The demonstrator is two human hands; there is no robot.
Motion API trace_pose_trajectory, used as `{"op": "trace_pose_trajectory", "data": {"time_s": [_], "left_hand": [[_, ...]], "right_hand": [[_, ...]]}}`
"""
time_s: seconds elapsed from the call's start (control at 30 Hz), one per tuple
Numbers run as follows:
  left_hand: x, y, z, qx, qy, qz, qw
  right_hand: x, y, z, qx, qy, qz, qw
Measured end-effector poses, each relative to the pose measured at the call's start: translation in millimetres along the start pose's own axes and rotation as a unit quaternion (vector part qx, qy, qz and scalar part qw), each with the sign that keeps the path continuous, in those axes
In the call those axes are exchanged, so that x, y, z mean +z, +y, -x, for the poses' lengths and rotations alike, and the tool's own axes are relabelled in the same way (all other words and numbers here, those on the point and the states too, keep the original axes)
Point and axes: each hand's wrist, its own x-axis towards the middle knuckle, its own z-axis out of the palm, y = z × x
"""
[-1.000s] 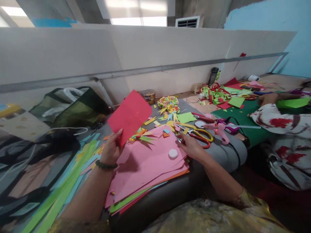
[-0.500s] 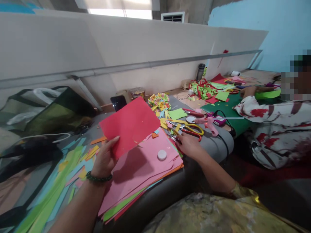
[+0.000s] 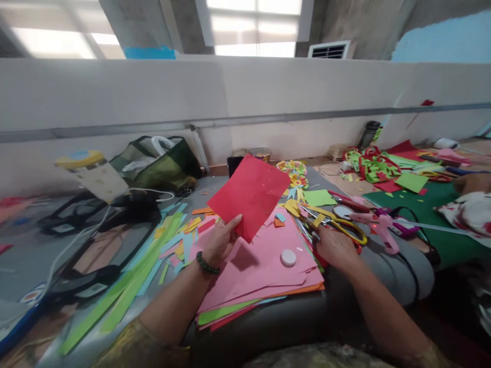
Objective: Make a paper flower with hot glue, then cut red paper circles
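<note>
My left hand (image 3: 224,240) grips a red sheet of paper (image 3: 251,194) at its lower edge, thumb on top, holding it tilted above a stack of coloured paper (image 3: 261,281) with pink on top. A small white round lid (image 3: 288,257) lies on the stack. To the right, my right hand (image 3: 337,249) is low over the tools with its fingers curled. Metal blades (image 3: 305,231) show beside its fingertips, but what the fingers hold is hidden. Yellow-handled scissors (image 3: 355,230) lie just beyond that hand, over another, red handle.
Green paper strips (image 3: 126,286) and scraps lie at left, near a dark mesh bag (image 3: 161,158). A pink glue gun (image 3: 379,227) rests at right. Paper flowers (image 3: 293,171) sit behind the stack. A person's sleeve (image 3: 468,214) shows at far right, by a green mat (image 3: 433,225).
The view has swung left, so everything appears further right. My left hand still holds the red sheet, now turned more upright. My right hand stays at the scissors.
</note>
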Motion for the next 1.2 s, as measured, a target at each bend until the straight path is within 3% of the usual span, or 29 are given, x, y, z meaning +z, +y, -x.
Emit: {"op": "trace_pose_trajectory", "data": {"time_s": [0.07, 0.13, 0.27, 0.37, 0.43, 0.5, 0.57, 0.63, 0.73, 0.83, 0.97, 1.1, 1.2], "left_hand": [[-2.2, -1.2, -0.6, 0.002, 0.003, 0.008, 1.000], [-3.8, -2.2, -1.3, 0.002, -0.006, 0.013, 1.000], [-4.9, -3.4, -1.8, 0.006, -0.023, 0.013, 1.000], [-4.9, -3.0, -1.6, 0.019, -0.023, 0.016, 0.999], [-5.2, -2.2, -2.2, 0.017, -0.022, 0.027, 0.999], [-6.0, -1.3, -4.0, 0.007, -0.004, 0.043, 0.999], [-7.2, -0.5, -7.0, 0.006, 0.026, 0.059, 0.998], [-8.7, -0.1, -10.3, 0.019, 0.051, 0.069, 0.996], [-11.2, -0.3, -13.5, 0.029, 0.057, 0.074, 0.995], [-12.8, -1.5, -14.0, 0.039, 0.054, 0.076, 0.995], [-11.2, -3.9, -12.9, 0.030, 0.045, 0.067, 0.996], [-6.9, -5.2, -11.1, 0.021, 0.047, 0.071, 0.996], [-4.0, -3.9, -8.8, 0.013, 0.066, 0.082, 0.994]], "right_hand": [[3.0, 13.1, 0.2, 0.003, 0.017, -0.075, 0.997], [5.3, 31.5, 0.7, -0.027, 0.048, -0.223, 0.973], [-4.1, 53.8, 1.1, -0.059, 0.080, -0.553, 0.827], [-25.1, 38.9, -0.4, -0.080, 0.054, -0.674, 0.732], [-40.4, 17.0, -2.3, -0.105, 0.057, -0.707, 0.697], [-52.1, -8.3, -4.6, -0.148, 0.085, -0.701, 0.693], [-57.2, -32.5, -8.1, -0.198, 0.094, -0.671, 0.709], [-54.8, -52.5, -14.3, -0.232, 0.062, -0.648, 0.723], [-39.7, -73.0, -27.7, -0.242, -0.015, -0.665, 0.706], [-20.3, -84.1, -38.6, -0.209, -0.090, -0.685, 0.693], [-3.8, -93.1, -40.2, -0.168, -0.134, -0.671, 0.710], [-0.8, -95.2, -39.0, -0.175, -0.131, -0.684, 0.696], [-4.2, -87.3, -47.2, -0.190, -0.071, -0.708, 0.676]]}}
